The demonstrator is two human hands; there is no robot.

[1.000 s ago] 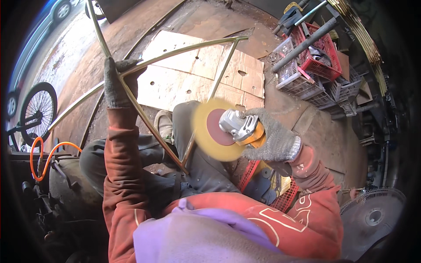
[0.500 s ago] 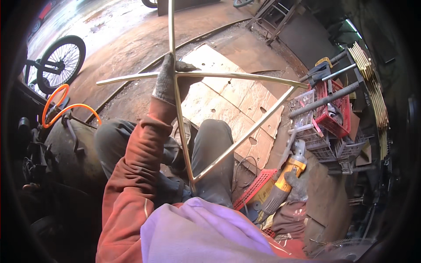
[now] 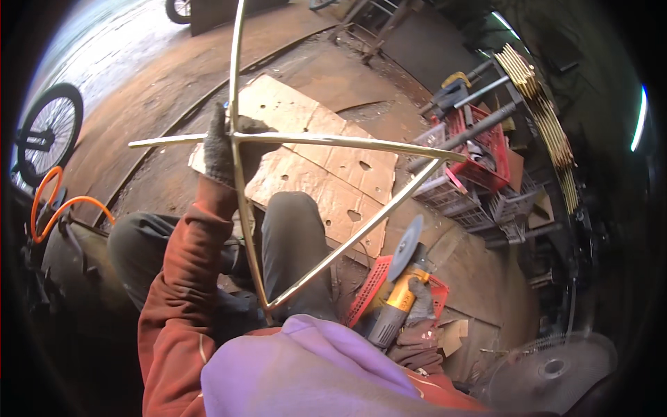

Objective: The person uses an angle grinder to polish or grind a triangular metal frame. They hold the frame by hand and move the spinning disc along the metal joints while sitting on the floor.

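A brass-coloured frame of joined metal tubes, shaped like part of a star, stands in front of me. Its lower corner is near my lap. My left hand, in a grey glove, is closed around the tubes where they cross. Low on the right, my gloved right hand grips a yellow and grey angle grinder. The grinder's round disc tilts upward, apart from the frame's slanting tube. Part of the right hand's grip is hidden by the tool's body.
Cardboard sheets lie on the floor ahead. A red basket sits beneath the grinder. Crates and a rack of brass-coloured tubes stand right. A fan is at lower right, an orange hose and bicycle wheel left.
The whole view has swung to the right, so the surroundings sit further left. The grinder has turned in my right hand, and its disc now shows its flat side. My left hand keeps its hold.
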